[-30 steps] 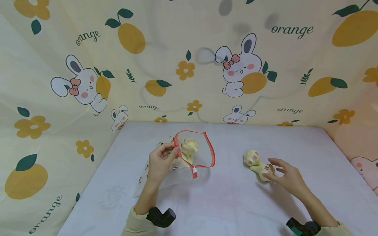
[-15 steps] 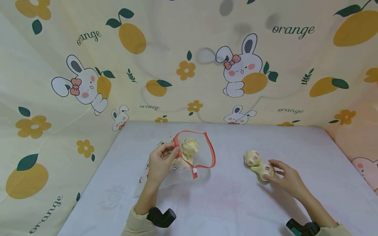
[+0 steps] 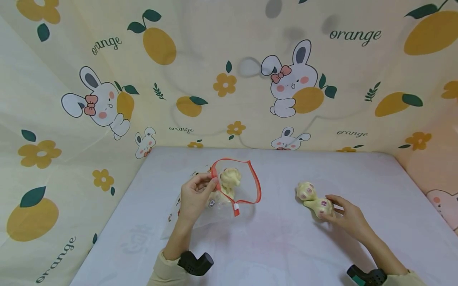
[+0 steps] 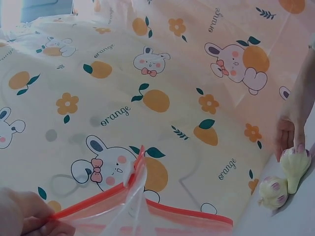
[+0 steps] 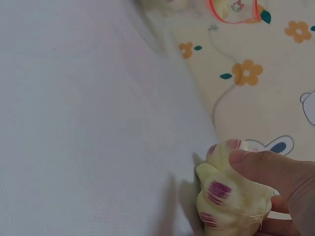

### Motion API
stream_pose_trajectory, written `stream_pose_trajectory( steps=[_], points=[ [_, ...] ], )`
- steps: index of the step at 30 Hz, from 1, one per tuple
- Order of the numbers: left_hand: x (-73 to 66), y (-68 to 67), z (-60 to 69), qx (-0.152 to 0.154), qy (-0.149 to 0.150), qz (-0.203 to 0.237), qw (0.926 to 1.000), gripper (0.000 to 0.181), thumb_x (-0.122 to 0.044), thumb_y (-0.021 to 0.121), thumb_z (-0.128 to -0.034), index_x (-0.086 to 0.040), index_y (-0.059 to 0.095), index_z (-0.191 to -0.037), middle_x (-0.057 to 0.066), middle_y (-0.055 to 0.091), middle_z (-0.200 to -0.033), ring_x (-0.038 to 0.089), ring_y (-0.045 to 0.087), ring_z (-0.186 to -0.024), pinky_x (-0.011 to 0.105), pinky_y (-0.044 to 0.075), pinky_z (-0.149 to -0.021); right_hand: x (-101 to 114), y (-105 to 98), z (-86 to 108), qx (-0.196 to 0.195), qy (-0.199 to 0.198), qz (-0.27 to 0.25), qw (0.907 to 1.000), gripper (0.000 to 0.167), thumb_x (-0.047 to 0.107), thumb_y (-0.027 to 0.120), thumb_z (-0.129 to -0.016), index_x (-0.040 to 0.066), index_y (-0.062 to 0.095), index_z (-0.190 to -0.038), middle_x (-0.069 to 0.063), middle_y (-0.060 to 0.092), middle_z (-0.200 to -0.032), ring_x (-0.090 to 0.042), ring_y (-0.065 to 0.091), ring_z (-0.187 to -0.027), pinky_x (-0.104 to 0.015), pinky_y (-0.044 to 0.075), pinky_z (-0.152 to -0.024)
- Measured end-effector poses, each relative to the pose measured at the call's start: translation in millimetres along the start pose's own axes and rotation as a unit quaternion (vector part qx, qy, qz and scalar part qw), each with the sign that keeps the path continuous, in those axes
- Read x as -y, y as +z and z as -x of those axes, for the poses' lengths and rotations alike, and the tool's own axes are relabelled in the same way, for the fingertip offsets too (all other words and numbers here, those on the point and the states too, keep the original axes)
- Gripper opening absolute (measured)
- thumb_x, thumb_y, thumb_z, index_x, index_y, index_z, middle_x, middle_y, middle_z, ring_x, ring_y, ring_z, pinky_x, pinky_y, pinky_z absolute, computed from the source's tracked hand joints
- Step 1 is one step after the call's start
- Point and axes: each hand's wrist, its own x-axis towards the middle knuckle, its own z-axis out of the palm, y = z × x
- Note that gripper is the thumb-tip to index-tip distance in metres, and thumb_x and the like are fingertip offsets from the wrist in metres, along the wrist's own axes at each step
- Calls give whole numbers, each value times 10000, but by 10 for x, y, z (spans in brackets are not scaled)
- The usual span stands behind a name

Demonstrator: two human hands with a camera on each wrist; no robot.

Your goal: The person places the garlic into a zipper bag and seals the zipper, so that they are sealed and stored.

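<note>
My left hand (image 3: 194, 197) pinches the left edge of a clear zip bag (image 3: 214, 220) with a red rim, its mouth spread wide. Inside sits cream-coloured garlic (image 3: 230, 176), partly hidden by the bag's edge; how many bulbs it holds I cannot tell. In the left wrist view the bag's red slider (image 4: 130, 172) stands up between the two rims. On the right, my right hand (image 3: 350, 217) grips a garlic bulb (image 5: 219, 194) with purple streaks, thumb on one side and fingers on the other. A second garlic bulb (image 3: 305, 191) lies touching it, just to its left.
The pale tabletop (image 3: 275, 238) stretches between the hands and the bag. Behind and at the sides hangs a cream cloth (image 3: 214, 47) printed with rabbits and oranges. Dark wrist cameras (image 3: 195, 263) sit on both wrists.
My right hand's thumb and fingers have closed in on the nearer garlic bulb, which stays in place. The left hand and the bag have hardly moved.
</note>
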Motion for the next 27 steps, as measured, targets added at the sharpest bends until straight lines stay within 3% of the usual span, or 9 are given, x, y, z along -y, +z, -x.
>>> stream_pose_trajectory(
  steps=[8,14,16,18,21,24,25,27],
  points=[
    [12,-3,-3,33,-1,-78,10000,164,-19,659,-881,70,664,-1019,288,677,-901,7,635,-662,132,547,-621,-38,9,7,24,-79,-43,10000,679,122,852,-691,-103,527,-1242,-322,606,-1174,319,285,-940,-399,578,-790],
    [9,-3,-2,23,-30,-117,9999,163,-24,660,-883,63,668,-1020,284,681,-906,7,638,-663,136,551,-629,-47,11,8,171,108,15,9998,718,155,856,-694,-89,509,-1274,-310,608,-1175,284,328,-925,-407,576,-820],
    [4,-3,-2,28,-22,-105,9999,163,-22,659,-882,65,667,-1020,286,681,-907,9,638,-663,138,553,-630,-43,7,6,210,153,35,9997,714,154,852,-699,-89,507,-1275,-313,606,-1177,166,511,-937,-409,576,-825],
    [2,-3,-3,33,-10,-83,10000,162,-20,658,-883,67,666,-1019,289,679,-906,9,637,-664,137,552,-628,-36,5,2,228,176,69,9996,708,153,852,-699,-89,510,-1270,-313,606,-1180,-45,640,-959,-401,578,-825],
    [2,-5,-3,36,8,-52,10000,159,-16,655,-883,71,665,-1017,296,677,-902,11,636,-665,135,551,-627,-30,6,3,233,164,65,9996,697,143,851,-699,-95,512,-1259,-324,605,-1177,-389,642,-1018,-395,582,-815],
    [3,-6,-1,35,19,-44,10000,157,-15,655,-883,71,666,-1015,295,677,-900,11,637,-667,140,554,-632,-25,6,8,203,145,77,9997,690,146,854,-694,-93,522,-1250,-329,612,-1172,-428,643,-1007,-375,588,-798],
    [3,-6,-1,33,24,-44,10000,156,-15,655,-883,71,667,-1013,295,677,-898,11,637,-668,145,557,-635,-25,4,10,197,136,89,9997,688,148,855,-693,-89,525,-1249,-328,614,-1171,-396,660,-990,-368,590,-793],
    [2,-5,-2,28,37,-51,10000,156,-17,658,-881,69,669,-1010,292,680,-897,10,640,-669,165,567,-644,-25,-2,11,148,110,95,9998,683,153,858,-689,-79,536,-1244,-320,623,-1163,-207,704,-929,-351,593,-781]
  ],
)
